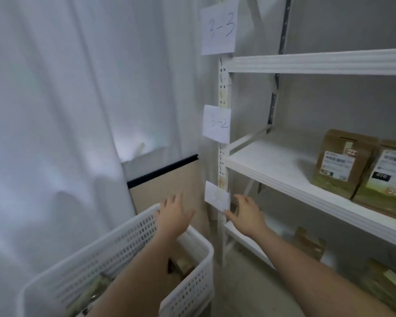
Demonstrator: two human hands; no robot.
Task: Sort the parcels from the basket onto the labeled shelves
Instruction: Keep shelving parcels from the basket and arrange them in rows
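Observation:
A white perforated basket [82, 266] stands at the lower left with brown parcels [183, 264] inside. My left hand [173, 213] hovers over its far rim, fingers spread, holding nothing. My right hand [247, 212] reaches toward the white shelf post, fingers loosely curved and empty, just right of the lowest paper label [216, 196]. Labels "3-3" [218, 28] and "3-2" [216, 123] hang higher on the post. Two brown boxes [343, 161] with shipping stickers stand on the middle shelf [272, 170] at the right.
A white curtain [55, 110] covers the left side. More brown parcels [309, 243] lie on the bottom shelf at the right. A board with a black rail [162, 169] leans behind the basket. The upper shelf [318, 62] shows only its front edge.

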